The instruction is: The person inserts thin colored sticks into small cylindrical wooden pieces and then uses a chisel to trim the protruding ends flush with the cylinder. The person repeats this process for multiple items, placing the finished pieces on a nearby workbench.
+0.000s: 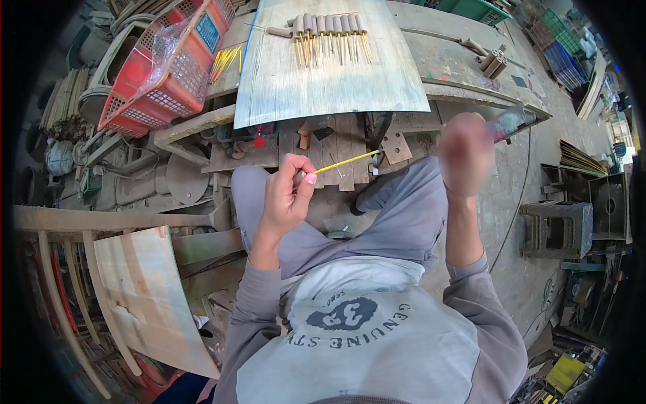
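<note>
Between the thumb and fingers of my left hand (pixel 289 192), a thin yellow stick (pixel 346 162) is pinched near one end. It points to the right, over the gap between my legs. My right hand (pixel 465 158) is raised by the bench's right front corner, its fingers smeared by blur. Right beside it lies a tilted, bottle-like thing (pixel 513 124); whether I grip it cannot be made out. Ahead, on a pale board (pixel 323 91), several brown cylindrical handles (pixel 330 25) lie in a row with thin yellow shafts toward me. Another handle (pixel 278 31) lies crosswise at their left.
Left of the board stand a red plastic crate (pixel 161 87) and a bunch of yellow sticks (pixel 225 62). A bundle of short cylinders (pixel 493 63) sits on the workbench (pixel 444 57) at right. A plastic stool (pixel 557 229) is on the floor, and a leaning board (pixel 151 289) is at my left.
</note>
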Available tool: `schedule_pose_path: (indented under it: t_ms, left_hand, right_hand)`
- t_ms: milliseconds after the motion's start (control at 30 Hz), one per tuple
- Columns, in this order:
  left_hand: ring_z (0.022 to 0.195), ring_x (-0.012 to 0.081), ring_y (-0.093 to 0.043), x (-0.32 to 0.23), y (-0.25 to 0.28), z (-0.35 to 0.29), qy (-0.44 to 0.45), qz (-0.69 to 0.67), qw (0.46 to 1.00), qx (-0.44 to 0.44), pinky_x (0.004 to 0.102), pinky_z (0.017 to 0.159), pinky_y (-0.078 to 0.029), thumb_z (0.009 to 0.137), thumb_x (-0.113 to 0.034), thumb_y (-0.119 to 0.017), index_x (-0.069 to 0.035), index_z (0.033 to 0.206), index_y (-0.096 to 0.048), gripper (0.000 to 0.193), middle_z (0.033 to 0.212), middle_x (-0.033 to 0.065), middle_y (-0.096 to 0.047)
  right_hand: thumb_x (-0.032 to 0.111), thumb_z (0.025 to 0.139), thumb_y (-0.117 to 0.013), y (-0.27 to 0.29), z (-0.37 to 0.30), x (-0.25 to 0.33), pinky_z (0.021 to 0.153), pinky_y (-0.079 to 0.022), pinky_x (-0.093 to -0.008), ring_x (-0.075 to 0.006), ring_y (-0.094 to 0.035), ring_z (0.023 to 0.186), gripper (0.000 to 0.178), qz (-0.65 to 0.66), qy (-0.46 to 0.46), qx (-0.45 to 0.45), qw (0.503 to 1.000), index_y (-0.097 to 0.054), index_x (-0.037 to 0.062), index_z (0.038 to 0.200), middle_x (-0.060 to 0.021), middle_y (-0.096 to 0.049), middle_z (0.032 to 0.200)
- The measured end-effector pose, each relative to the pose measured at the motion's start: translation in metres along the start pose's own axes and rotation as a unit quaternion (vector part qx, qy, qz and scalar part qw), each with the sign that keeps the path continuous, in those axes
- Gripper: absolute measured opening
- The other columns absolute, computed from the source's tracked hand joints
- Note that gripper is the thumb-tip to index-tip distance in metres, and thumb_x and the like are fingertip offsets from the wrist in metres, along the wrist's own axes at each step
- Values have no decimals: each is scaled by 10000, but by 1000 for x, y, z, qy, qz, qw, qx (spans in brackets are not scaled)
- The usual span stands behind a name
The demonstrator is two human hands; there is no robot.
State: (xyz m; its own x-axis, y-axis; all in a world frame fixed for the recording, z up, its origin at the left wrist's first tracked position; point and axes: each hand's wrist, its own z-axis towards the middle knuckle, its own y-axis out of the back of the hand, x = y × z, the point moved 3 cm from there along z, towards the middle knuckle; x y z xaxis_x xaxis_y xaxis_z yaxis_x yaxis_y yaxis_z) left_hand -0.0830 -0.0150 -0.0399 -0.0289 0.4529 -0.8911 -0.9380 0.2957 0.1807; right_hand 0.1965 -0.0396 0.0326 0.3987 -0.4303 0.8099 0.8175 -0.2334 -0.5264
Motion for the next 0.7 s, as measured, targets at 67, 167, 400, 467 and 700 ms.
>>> schedule_pose_path:
  t_ms: [67,167,400,467,700]
  left_hand:
    - [491,51,-306,-3,-4,1,-10,1,1000,1,235,457,-244,922,-107,-540,-38,930,-485,88,562,-20,-355]
    - [485,58,-317,-4,-6,-1,-9,5,1000,-4,239,454,-251,923,-113,-540,-38,928,-484,94,560,-16,-368]
    - [644,52,-357,-10,-7,-4,46,36,996,69,203,568,-314,958,-96,-463,-44,955,-420,67,781,21,-461]
    - [636,51,-356,-9,-5,-6,37,32,997,60,205,557,-312,956,-97,-465,-43,953,-420,70,775,22,-462]
    - [577,56,-357,-9,-5,-7,18,30,999,38,218,514,-294,943,-98,-485,-39,946,-438,75,710,17,-454]
  right_hand:
    - [65,872,-589,-1,-12,-15,433,-211,-257,-68,-257,454,373,-254,118,122,952,-313,106,625,30,-328,521]
    - [21,844,-600,-6,-21,-9,433,-208,-266,-78,-257,454,367,-321,130,143,927,-316,101,626,21,-329,524]
    - [-53,853,-565,-11,-31,-18,446,-269,-226,-68,-303,471,326,-445,198,152,860,-353,107,663,51,-342,541]
    - [-49,838,-582,-6,-29,-14,453,-276,-219,-56,-326,496,319,-155,121,18,980,-375,89,639,53,-357,532]
    - [1,793,-681,-12,-29,-7,443,-282,-247,-52,-350,475,380,-303,116,4,946,-364,92,605,56,-400,530]
